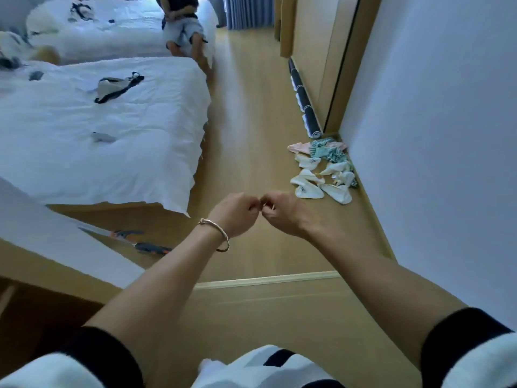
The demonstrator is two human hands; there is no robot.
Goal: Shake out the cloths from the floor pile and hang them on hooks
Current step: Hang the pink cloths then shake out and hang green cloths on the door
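**Entry: two hands; floor pile of cloths**

Fingers (pixel 251 206) of both hands are curled inward, tips meeting tip to tip, nothing visibly held. The left hand (pixel 237 215) has a thin metal bangle (pixel 223 235) at the wrist; the right hand (pixel 282 215) is bare.

Pile of cloths (pixel 324 175): 1 o'clock of the hands, on the pale wood-grain floor (pixel 251 135), against the white wall (pixel 433 163). Small crumpled white pieces, one pink, some teal-striped.

Rolled dark mat (pixel 303 105): 12 o'clock beyond the pile.

Bed (pixel 112 158): 10 o'clock, rumpled white cover. On it is a soft white pouch (pixel 112 85) with a black strap, contents hidden.

Orange-and-black-handled tools (pixel 145 245): 8 o'clock, on the floor.
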